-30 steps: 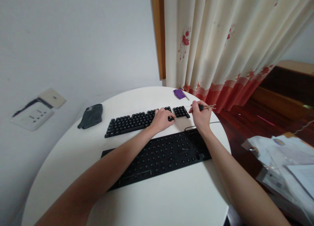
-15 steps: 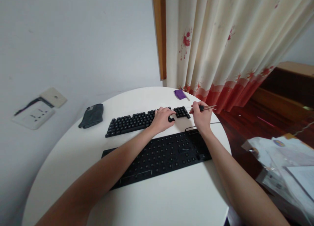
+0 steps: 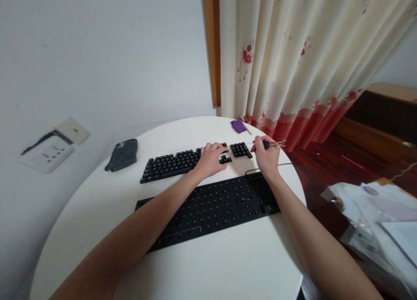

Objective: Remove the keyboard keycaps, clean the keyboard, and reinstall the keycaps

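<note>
Head view: you have the base (image 3: pixel 224 200) lying aslant across the middle of the table (image 3: pixel 208 269), with its right end toward the table's right edge and bare posts showing over much of it. Your caps (image 3: pixel 169 166) lie beyond it, toward the far edge, in keyboard-like rows, with the number caps (image 3: pixel 239 150) in a separate block at the right and the arrow caps (image 3: pixel 224 160) just below the gap. Judging by that, the caps are off the base and set out in order; you have none that can be made out on a post, though your left forearm hides part of the base. Whether any cap is missing from the rows is too small to tell. Your left hand (image 3: pixel 211 159) is over the right end of the main rows, fingers somewhat spread; you may or may not have a cap between them, which cannot be told. Your right hand (image 3: pixel 266 155) pinches a wire-ended tool (image 3: pixel 266 144) near the table's right edge, just beside the number caps. Your pouch (image 3: pixel 122 155) lies by the left edge.
</note>
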The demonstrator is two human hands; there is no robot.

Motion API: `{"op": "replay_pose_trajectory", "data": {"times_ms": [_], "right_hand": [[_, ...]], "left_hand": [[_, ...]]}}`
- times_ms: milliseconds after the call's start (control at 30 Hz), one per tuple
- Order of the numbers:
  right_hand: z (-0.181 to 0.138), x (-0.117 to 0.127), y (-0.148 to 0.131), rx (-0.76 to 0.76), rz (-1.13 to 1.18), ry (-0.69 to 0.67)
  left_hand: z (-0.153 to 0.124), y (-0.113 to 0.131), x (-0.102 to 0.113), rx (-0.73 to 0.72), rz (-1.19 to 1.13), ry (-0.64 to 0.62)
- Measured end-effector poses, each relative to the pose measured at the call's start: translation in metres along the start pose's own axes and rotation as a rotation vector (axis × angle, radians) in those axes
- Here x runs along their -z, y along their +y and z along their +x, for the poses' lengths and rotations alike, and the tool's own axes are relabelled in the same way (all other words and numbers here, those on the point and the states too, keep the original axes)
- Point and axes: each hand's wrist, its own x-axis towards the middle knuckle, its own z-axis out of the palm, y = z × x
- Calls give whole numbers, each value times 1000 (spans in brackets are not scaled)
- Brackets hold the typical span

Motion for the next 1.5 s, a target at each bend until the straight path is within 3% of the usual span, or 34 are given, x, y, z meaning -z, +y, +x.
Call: {"op": "replay_pose_trajectory", "data": {"times_ms": [533,767,867,1067,1300,1500], "right_hand": [[0,1,0,-1,-22,-13],[3,3,-1,6,7,14],[5,9,-5,-20,26,38],[-15,50,-24,-128,108,-31],[-73,115,-33,-254,-224,-209],[-97,132,-34,-260,-362,-246]], "left_hand": [[2,-1,1,6,-47,19],[9,-4,8,101,-339,348],[9,-6,9,116,-376,409],[9,-3,6,62,-392,413],[12,-1,4,40,-407,400],[11,1,3,21,-406,394]]}}
